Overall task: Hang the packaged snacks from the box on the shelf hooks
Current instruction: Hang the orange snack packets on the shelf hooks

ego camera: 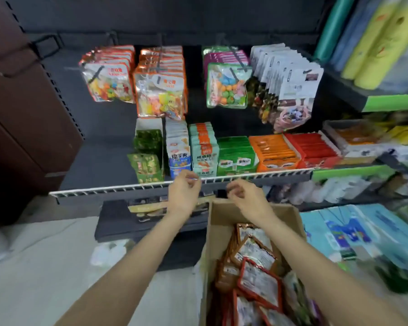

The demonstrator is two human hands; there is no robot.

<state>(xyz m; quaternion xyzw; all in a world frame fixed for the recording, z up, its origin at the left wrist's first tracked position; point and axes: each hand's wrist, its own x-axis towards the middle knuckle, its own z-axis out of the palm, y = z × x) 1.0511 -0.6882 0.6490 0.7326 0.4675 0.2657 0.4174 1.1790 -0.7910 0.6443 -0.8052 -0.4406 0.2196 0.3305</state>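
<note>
The left hand (pixel 183 193) hung in front of the shelf edge (pixel 137 187) with its fingers loosely curled, and nothing could be made out in them; the right hand (pixel 244 196) hovered over the far rim of the cardboard box (pixel 216 222), fingers likewise half curled and apparently empty, though motion blur left that uncertain.

The shelf unit filled the upper view, with 4 rows of hanging packs on shelf hooks (pixel 160 58) across its back, and boxed goods stood in a line on the shelf below them. The box sat lower right, beneath the right forearm, open at the top. Inside it lay the packaged snacks (pixel 259 282), red-edged and orange-edged pouches heaped loosely and overlapping, none of them in either hand.

By their look, the pouches were light, thin and flexible, with glossy film that could slip or crinkle under a pinch. The best hold was probably the flat sealed top edge, beside the hang hole, so the hole stayed free to thread onto a hook. Squeezing the middle risked crushing the contents.
</note>
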